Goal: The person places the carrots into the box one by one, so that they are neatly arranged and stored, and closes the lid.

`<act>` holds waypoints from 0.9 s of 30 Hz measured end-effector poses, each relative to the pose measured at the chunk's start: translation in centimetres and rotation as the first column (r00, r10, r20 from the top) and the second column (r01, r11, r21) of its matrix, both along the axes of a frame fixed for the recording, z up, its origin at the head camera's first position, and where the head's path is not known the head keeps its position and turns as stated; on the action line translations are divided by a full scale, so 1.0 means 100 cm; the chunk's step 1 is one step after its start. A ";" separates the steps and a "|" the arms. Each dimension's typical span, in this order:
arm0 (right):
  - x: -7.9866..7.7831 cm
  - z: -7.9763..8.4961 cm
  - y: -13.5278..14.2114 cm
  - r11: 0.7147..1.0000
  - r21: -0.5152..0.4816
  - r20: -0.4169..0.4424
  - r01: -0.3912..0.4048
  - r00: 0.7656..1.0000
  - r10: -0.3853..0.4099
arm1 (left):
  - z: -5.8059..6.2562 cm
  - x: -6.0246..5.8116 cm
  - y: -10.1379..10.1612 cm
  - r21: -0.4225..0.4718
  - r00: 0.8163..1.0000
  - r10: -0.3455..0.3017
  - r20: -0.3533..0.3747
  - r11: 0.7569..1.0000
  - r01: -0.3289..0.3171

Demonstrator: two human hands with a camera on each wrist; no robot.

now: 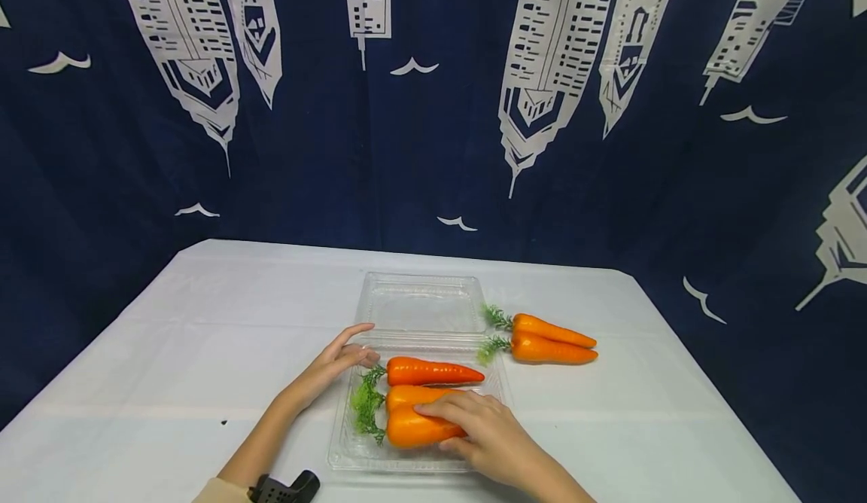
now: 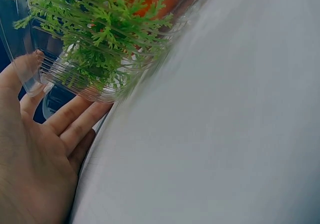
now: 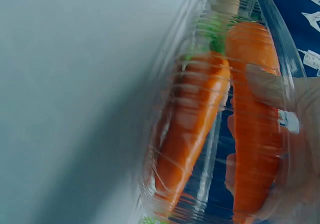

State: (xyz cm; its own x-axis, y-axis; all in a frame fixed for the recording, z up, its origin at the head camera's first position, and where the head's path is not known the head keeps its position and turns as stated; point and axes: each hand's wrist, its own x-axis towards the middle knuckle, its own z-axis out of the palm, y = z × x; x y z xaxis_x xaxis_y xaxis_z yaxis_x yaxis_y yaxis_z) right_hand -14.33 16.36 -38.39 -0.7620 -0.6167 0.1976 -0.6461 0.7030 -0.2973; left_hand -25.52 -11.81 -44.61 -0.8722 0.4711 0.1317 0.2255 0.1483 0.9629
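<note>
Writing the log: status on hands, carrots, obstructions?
Right hand grips front carrot. Left hand at container. Three carrots inside, two carrots outside. No obstruction visible.

White desk [image 1: 169,382] in front of me, faint creases across its cover. Small dark speck [image 1: 224,422] on it, to my left. Behind, navy curtain [image 1: 420,149] printed with white towers [image 1: 558,36], tips down, plus small white bird-like marks [image 1: 415,67].

A clear plastic box [image 1: 379,464] lies open, lid [image 1: 421,303] toward twelve o'clock, holding three glossy orange carrots [image 1: 409,426], green tops toward nine; two matching carrots [image 1: 545,349] lie at two o'clock.
</note>
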 end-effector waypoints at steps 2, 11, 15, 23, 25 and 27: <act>-0.001 0.000 -0.001 1.000 0.016 0.028 -0.014 1.000 0.013 | -0.001 0.001 0.000 0.001 1.000 0.003 0.001 1.000 -0.003; -0.005 -0.001 -0.002 1.000 0.011 0.139 -0.026 0.990 0.024 | -0.001 0.002 0.000 0.007 1.000 -0.011 0.005 1.000 0.011; -0.008 -0.001 -0.003 1.000 0.015 0.186 -0.015 0.982 0.012 | -0.001 0.003 0.000 0.001 1.000 -0.014 0.004 1.000 0.014; -0.011 -0.001 -0.005 0.999 0.042 0.243 -0.005 0.970 -0.006 | -0.001 0.003 0.001 -0.009 1.000 -0.016 0.000 1.000 0.016; -0.012 -0.001 -0.005 0.999 0.044 0.255 -0.006 0.967 -0.006 | 0.000 0.002 0.001 -0.012 1.000 -0.011 0.000 1.000 0.011; -0.012 0.000 -0.005 0.999 0.043 0.263 -0.006 0.965 -0.006 | 0.000 0.002 0.000 -0.012 1.000 -0.008 -0.001 1.000 0.008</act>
State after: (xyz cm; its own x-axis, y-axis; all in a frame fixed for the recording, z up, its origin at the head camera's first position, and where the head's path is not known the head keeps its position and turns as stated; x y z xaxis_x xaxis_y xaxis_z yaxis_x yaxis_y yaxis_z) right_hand -15.55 15.81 -38.42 -0.7835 -0.6203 -0.0365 -0.5490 0.7186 -0.4268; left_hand -25.33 -11.77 -44.60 -0.8683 0.4795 0.1268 0.2278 0.1584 0.9607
